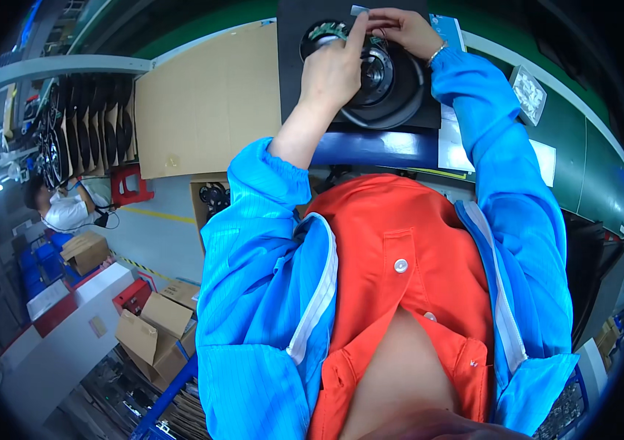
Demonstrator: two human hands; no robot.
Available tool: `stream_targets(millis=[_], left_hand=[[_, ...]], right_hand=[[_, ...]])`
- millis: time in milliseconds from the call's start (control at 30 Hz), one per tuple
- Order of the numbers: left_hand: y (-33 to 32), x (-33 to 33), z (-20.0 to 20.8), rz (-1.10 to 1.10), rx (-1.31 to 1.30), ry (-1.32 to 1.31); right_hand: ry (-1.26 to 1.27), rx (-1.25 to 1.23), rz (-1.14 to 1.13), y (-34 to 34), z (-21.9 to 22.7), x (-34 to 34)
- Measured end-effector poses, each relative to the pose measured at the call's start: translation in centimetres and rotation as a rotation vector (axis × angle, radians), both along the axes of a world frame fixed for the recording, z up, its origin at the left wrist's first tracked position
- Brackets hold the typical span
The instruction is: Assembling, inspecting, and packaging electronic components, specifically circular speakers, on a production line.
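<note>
A round black fan-like part (392, 88) with a metal hub lies on a square black mat (293, 44) at the top of the head view. My left hand (330, 73) is clasped over the part's left side, index finger stretched up along its rim. My right hand (403, 29) sits at the top rim with its fingertips pinched together on something small next to a pale tag (359, 10); what it pinches is too small to tell. Both blue sleeves reach up from my body, which fills the middle of the picture.
A large cardboard sheet (202, 103) lies left of the mat. Further left a rack (92, 136) holds several black round parts between cardboard dividers. Another person in white (63, 209) sits by it. Open cardboard boxes (154, 330) stand lower left. A green surface (576, 161) runs along the right.
</note>
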State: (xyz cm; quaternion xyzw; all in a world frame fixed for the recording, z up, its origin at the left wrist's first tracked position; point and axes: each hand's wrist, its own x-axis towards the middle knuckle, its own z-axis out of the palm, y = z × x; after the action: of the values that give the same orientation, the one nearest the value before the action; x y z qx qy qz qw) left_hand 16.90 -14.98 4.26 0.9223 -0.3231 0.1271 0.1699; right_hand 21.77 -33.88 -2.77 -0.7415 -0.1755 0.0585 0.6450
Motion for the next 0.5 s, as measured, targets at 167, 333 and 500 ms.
stream_targets(millis=[167,333,500], left_hand=[[1.3,-0.6,1.4,0.117,-0.002,0.292],[3.8,-0.4,4.4,0.044,-0.736,0.473],[6.8,2.9,6.5,-0.048,-0.796,0.559]], right_hand=[[-0.168,-0.016,-0.35,2.0,2.0,-1.8],[0.141,-0.037,-0.37,1.1,4.8,-6.3],[0.475,0.053,0.057,3.3,6.1,-7.9]])
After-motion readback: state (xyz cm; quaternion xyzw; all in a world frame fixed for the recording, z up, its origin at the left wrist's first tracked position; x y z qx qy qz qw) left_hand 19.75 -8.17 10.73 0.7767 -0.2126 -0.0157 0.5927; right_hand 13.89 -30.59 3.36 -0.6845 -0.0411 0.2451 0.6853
